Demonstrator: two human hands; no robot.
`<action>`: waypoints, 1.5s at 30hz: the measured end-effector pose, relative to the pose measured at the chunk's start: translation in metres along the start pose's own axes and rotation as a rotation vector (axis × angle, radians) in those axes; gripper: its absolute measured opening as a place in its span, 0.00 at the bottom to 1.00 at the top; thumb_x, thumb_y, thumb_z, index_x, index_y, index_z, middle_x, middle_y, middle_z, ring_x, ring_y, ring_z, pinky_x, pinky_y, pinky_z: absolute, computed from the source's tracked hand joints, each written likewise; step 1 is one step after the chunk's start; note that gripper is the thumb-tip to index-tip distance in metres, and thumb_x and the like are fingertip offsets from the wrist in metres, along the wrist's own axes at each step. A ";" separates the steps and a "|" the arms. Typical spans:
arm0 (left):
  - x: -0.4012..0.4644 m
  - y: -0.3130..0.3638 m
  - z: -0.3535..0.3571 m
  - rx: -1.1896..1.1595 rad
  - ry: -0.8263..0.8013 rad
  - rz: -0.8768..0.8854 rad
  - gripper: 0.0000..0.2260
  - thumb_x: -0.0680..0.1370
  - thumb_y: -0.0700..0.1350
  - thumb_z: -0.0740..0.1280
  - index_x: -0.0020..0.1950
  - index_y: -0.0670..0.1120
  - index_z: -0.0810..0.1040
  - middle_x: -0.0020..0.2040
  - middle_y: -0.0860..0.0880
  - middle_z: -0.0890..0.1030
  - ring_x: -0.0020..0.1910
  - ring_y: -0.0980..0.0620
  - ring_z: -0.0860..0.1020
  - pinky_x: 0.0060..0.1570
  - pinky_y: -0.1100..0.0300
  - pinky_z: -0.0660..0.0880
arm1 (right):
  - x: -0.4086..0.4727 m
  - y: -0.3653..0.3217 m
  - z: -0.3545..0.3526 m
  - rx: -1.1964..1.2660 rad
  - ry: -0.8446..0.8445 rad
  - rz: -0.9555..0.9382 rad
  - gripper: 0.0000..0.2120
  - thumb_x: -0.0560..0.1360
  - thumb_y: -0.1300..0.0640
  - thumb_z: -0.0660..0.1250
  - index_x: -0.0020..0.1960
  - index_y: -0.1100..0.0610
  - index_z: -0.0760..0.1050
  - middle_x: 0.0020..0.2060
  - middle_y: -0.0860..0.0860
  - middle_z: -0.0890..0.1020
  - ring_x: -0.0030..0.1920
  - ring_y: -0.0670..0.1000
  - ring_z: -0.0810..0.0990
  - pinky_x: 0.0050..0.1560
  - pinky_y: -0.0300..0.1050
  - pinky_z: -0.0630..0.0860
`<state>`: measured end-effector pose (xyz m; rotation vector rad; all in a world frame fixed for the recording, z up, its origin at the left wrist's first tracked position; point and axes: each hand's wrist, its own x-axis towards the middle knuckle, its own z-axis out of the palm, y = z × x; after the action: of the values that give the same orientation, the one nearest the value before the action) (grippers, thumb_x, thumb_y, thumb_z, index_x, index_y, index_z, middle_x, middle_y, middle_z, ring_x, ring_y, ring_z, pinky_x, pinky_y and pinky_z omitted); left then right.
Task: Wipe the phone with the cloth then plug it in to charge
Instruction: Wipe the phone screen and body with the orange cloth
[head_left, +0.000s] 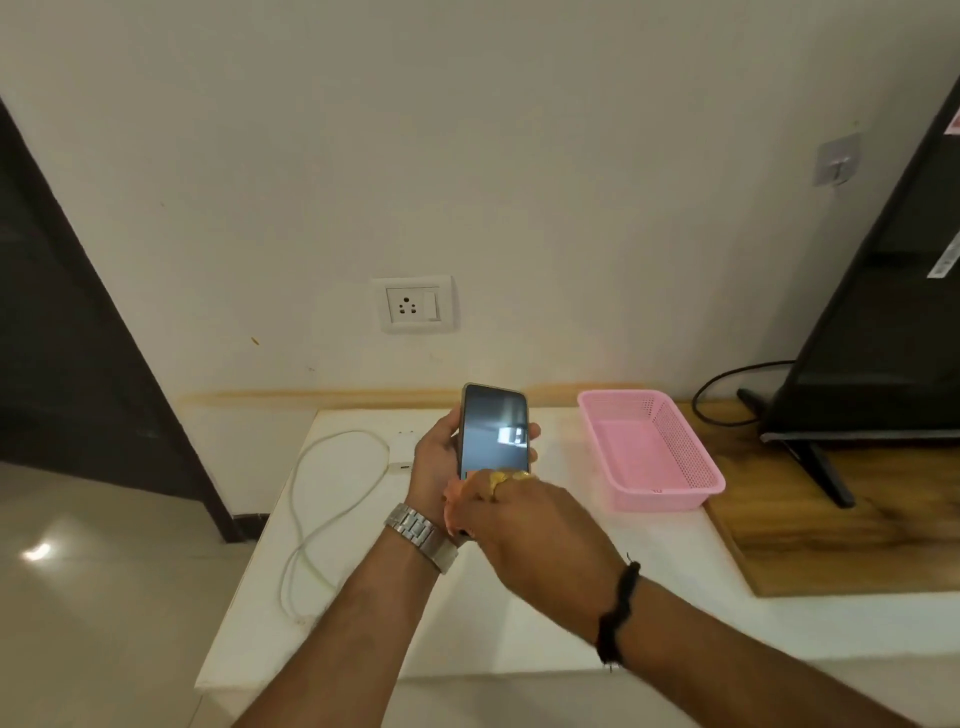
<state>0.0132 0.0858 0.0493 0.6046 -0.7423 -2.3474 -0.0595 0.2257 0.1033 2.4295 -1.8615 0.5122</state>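
Pink basket (670, 483), one, sits empty near the tabletop's (363, 623) far right edge. Left hand (434, 457) grips one phone (493, 431); right hand (519, 514) presses one cloth (460, 506) against it.

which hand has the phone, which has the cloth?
The left hand, with the metal watch, grips the phone. The right hand, black wristband, presses the orange cloth at its lower end.
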 end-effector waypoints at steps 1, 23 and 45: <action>-0.001 -0.005 -0.001 0.012 -0.017 -0.027 0.28 0.77 0.58 0.66 0.68 0.39 0.82 0.59 0.38 0.84 0.48 0.39 0.83 0.52 0.47 0.78 | 0.006 0.008 -0.004 -0.042 0.002 -0.014 0.09 0.73 0.61 0.70 0.47 0.47 0.84 0.45 0.46 0.85 0.42 0.51 0.84 0.32 0.38 0.74; -0.003 -0.004 -0.014 0.105 0.007 0.003 0.25 0.72 0.60 0.68 0.56 0.43 0.87 0.56 0.40 0.85 0.45 0.42 0.83 0.47 0.50 0.81 | -0.010 0.033 -0.008 -0.150 -0.029 -0.085 0.10 0.73 0.61 0.76 0.51 0.49 0.81 0.42 0.48 0.82 0.40 0.51 0.82 0.35 0.43 0.79; -0.010 -0.008 -0.004 0.151 0.090 -0.012 0.29 0.79 0.59 0.64 0.69 0.38 0.80 0.62 0.33 0.81 0.50 0.35 0.80 0.53 0.45 0.77 | -0.011 0.046 -0.010 -0.216 0.079 0.024 0.10 0.71 0.62 0.76 0.50 0.51 0.82 0.39 0.48 0.82 0.37 0.51 0.82 0.32 0.43 0.76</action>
<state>0.0195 0.0965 0.0440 0.7761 -0.8822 -2.2723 -0.1076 0.2257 0.1018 2.2200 -1.8129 0.3798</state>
